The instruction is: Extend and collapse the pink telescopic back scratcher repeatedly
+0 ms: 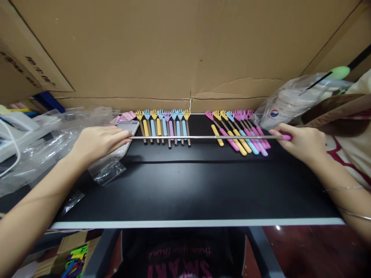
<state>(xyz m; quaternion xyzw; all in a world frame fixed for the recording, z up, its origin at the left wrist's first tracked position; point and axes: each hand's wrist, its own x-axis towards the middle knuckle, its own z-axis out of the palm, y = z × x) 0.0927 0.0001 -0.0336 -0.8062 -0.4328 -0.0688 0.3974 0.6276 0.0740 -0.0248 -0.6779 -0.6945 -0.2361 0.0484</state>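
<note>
The left hand (100,139) pinches one end of a long metal rod (203,137), thumb and fingers closed on it; the right hand (303,141) grips the other, a pink tip (286,137) poking out. The rod is held level above the black tabletop (185,189), probably by both ends to steady so slender a length. On the tabletop are an upright-aligned left row of back scratchers (171,129) and a slanted right row of back scratchers (243,143), claws towards the cardboard wall (185,50), perhaps to leave the near ends reachable. A phone (127,126) lies just beside the left hand.
</note>
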